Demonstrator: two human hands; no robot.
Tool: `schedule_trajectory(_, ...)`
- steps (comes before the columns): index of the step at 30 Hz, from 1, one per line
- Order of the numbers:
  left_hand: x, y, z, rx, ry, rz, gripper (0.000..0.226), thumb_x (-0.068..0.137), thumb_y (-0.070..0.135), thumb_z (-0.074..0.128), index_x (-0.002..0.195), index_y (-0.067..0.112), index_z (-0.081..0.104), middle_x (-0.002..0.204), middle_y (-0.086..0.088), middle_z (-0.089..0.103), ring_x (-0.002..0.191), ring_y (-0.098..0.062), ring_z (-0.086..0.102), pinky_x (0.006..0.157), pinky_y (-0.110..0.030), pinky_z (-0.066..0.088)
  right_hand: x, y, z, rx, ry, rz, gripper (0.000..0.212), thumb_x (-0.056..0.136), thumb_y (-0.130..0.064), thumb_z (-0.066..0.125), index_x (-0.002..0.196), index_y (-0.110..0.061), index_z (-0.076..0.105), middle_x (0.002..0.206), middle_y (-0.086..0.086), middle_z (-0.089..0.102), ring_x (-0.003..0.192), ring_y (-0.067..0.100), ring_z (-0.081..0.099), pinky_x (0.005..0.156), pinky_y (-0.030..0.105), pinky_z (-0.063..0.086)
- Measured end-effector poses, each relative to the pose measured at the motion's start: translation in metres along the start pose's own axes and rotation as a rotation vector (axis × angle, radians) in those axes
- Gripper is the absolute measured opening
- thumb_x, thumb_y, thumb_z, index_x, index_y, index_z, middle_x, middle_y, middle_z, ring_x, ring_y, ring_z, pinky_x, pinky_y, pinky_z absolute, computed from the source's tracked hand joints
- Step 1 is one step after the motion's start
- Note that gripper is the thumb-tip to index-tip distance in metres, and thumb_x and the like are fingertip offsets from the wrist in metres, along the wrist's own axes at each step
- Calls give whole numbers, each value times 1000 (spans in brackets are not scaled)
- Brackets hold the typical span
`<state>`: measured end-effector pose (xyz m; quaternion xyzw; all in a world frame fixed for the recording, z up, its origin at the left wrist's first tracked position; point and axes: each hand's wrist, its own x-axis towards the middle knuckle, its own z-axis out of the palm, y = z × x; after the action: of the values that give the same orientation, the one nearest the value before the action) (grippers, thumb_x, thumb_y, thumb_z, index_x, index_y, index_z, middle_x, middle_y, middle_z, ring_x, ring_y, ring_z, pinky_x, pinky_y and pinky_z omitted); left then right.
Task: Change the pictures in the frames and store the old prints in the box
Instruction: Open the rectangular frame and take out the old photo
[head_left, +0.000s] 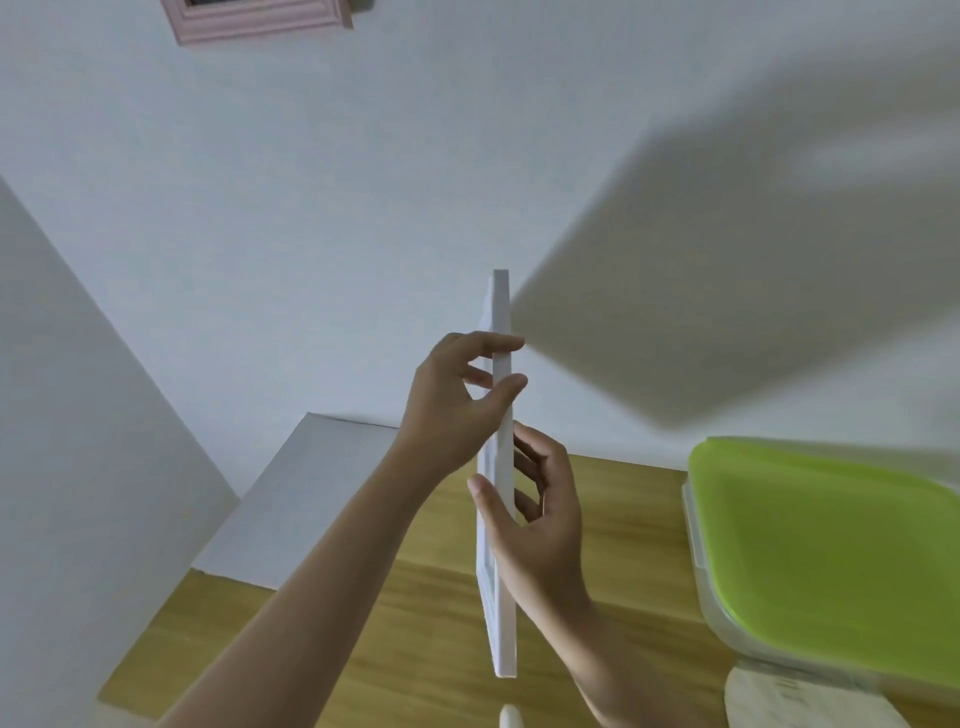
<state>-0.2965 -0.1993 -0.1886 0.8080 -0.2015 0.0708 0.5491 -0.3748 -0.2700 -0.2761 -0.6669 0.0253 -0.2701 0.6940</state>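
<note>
White wall filled most of the view, with a wooden tabletop across the lower part of the frame. At the upper left a pink frame hung on the wall, cut off by the top edge. Lower left of centre, a flat white box lay on the tabletop against the wall, its top closed.

At centre a white picture frame was held in the air edge-on to the camera, its long axis nearly vertical, one end pointing up the wall and the other down toward the tabletop. The left hand pinched its upper part between thumb and fingers; the right hand gripped its middle from the other side, thumb across the near edge.

At the right, a clear container with a green lid sat shut on the tabletop; its contents could not be seen.
</note>
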Motion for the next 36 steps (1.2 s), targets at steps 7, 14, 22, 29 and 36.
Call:
schedule_trajectory(7, -4, 0, -13, 78, 66, 8, 28, 77, 10, 62, 95, 32, 65, 92, 20, 64, 66, 0, 60, 60, -7, 44, 7, 32, -19, -104, 77, 12, 37, 84, -43, 57, 118, -28, 60, 116, -8, 61, 114, 9, 55, 97, 33, 46)
schedule_trajectory(14, -6, -15, -42, -16, 144, 0, 30, 80, 5, 59, 94, 31, 65, 92, 11, 66, 69, -5, 60, 65, -14, 50, 21, 82, -63, -201, 220, 345, 45, 90, -37, 58, 133, -32, 47, 127, -1, 50, 118, 15, 51, 97, 31, 42)
schedule_trajectory(22, -18, -84, -46, -2, 177, -222, 30, 79, 21, 59, 104, 36, 63, 103, 3, 66, 86, -19, 67, 85, -46, 55, 8, 100, -60, -146, 265, 320, 45, 89, -23, 64, 132, -23, 51, 75, 2, 52, 60, 5, 52, 60, 23, 48)
schedule_trajectory(29, -87, -154, -13, 47, -41, -463, 54, 68, 28, 60, 112, 58, 48, 105, 4, 62, 79, -28, 65, 76, -46, 56, 1, 112, -75, -249, 349, 346, 40, 91, -14, 61, 126, -29, 51, 72, 0, 45, 46, -3, 46, 47, 7, 40)
schedule_trajectory(36, -144, -197, 7, 51, -289, -652, 87, 69, 10, 78, 140, 36, 33, 126, 6, 48, 114, -20, 53, 87, -24, 46, -15, 150, -84, -330, 389, 493, 31, 92, -14, 57, 120, -26, 62, 91, 1, 66, 66, 20, 58, 58, 25, 50)
